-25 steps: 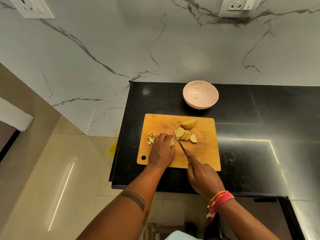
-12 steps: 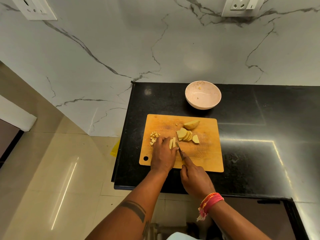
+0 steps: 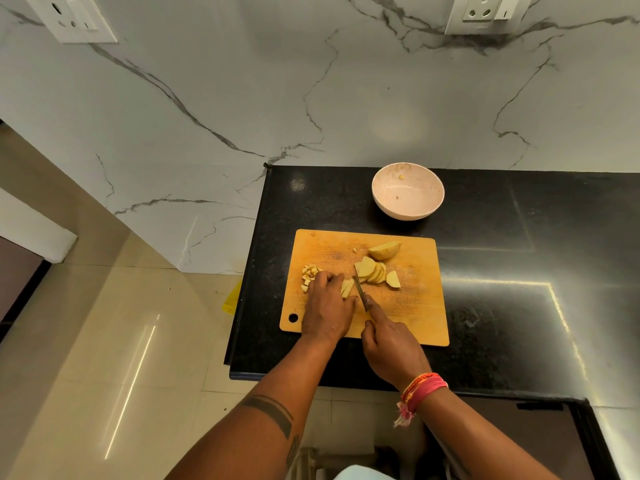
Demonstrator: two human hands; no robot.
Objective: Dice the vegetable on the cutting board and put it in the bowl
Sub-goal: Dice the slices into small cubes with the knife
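A wooden cutting board (image 3: 415, 317) lies on the black counter. On it are a potato wedge (image 3: 384, 250), a fan of slices (image 3: 372, 271) and a small pile of diced bits (image 3: 310, 273) at the left. My left hand (image 3: 327, 311) holds down a few cut strips (image 3: 347, 287) with curled fingers. My right hand (image 3: 391, 344) grips a knife (image 3: 360, 289), forefinger along its spine, blade just right of the strips. A pale bowl (image 3: 408, 191) sits behind the board with only a few crumbs inside.
The counter's left edge (image 3: 242, 289) drops to a tiled floor just beside the board. A marble wall with two sockets (image 3: 74, 19) rises behind the bowl. The dark counter (image 3: 536, 271) stretches to the right of the board.
My right hand has drawn in toward my left, bringing the blade up against the strips. My left hand has kept its hold on the board's left half.
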